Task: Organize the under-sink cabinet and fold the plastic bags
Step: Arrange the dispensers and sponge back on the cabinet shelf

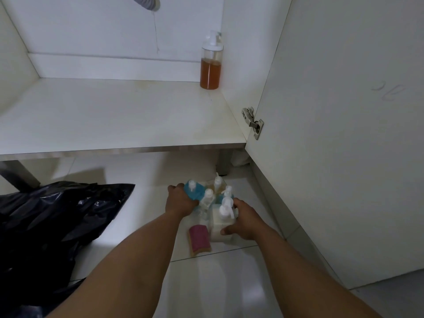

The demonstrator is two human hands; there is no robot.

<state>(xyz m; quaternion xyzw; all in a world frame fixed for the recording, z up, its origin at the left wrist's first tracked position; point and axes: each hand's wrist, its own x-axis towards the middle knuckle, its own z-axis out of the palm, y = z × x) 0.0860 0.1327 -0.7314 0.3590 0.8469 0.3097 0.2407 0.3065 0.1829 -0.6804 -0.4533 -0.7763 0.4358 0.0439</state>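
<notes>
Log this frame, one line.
left hand grips blue bottle | right hand grips white bottle | amber bottle in cabinet, back right | black bag crumpled on floor

Six pump bottles [210,72], one pink sponge [198,240]

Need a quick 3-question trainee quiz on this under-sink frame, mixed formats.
1. True or false: the amber pump bottle stands in the cabinet's back right corner.
2. Which hand grips the blue bottle?
3. The pink sponge lies: A) inside the cabinet B) on the floor tiles C) on a door handle.
Key: 1 true; 2 left hand; 3 B.
</notes>
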